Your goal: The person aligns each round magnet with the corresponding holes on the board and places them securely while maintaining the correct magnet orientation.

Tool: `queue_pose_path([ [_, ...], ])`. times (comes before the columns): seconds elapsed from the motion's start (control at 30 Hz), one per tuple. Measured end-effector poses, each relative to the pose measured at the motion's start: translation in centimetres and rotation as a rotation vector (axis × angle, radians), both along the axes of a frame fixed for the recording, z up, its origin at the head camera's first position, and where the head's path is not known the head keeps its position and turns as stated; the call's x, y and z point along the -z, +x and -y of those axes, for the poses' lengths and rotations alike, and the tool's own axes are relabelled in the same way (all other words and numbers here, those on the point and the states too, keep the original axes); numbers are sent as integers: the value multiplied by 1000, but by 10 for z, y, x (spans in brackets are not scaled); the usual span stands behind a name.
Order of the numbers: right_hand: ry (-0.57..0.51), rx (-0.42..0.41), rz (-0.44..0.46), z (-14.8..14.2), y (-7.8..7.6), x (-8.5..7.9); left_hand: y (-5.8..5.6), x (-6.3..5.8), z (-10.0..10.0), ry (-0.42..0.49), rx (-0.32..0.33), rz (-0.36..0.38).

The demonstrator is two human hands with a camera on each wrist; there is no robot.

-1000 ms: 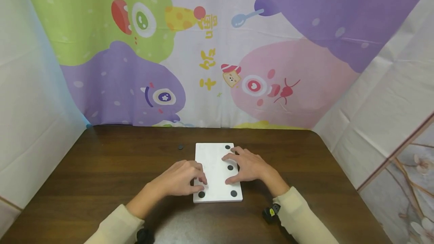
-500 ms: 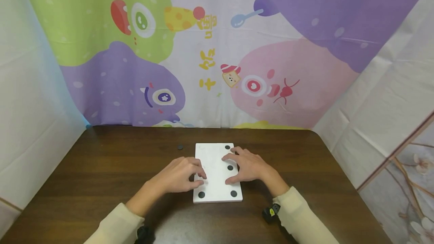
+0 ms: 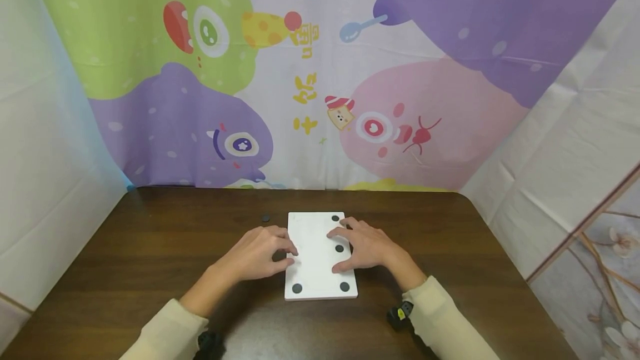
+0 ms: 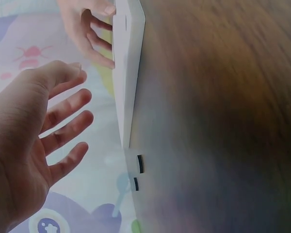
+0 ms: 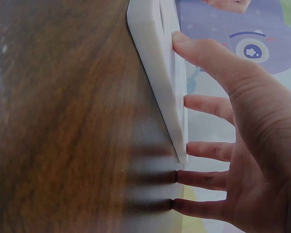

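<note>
A white rectangular board (image 3: 316, 268) lies on the brown table. On it sit several black discs, among them a disc (image 3: 344, 287) at its near right corner and a disc (image 3: 297, 288) at its near left. My left hand (image 3: 257, 254) hovers at the board's left edge, fingers loosely bent with nothing between them. My right hand (image 3: 367, 246) rests on the board's right side; in the right wrist view its thumb (image 5: 189, 46) and some fingers touch the white board. Beside the board, the left wrist view shows two discs (image 4: 140, 164) on the table, one hidden in the head view.
A loose black disc (image 3: 265, 218) lies on the table left of the board's far end. A cartoon-printed curtain (image 3: 310, 165) hangs behind the table (image 3: 175, 238), and pale sheets (image 3: 55, 154) flank both sides.
My left hand has moved back to the left and slightly away from me, uncovering more of the board's near left part. My right hand stays put.
</note>
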State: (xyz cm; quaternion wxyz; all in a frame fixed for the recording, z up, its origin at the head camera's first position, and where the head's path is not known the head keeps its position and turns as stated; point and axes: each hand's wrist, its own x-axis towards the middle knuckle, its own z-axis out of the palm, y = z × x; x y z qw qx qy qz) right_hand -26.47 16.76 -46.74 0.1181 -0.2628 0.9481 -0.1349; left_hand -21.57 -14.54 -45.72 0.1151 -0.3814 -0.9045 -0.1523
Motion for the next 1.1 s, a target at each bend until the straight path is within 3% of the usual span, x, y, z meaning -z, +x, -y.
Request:
queue_pose_path([
  [1.1,-2,-3,-3,-1,0,0,-4,-5,27,10,-61,-32],
])
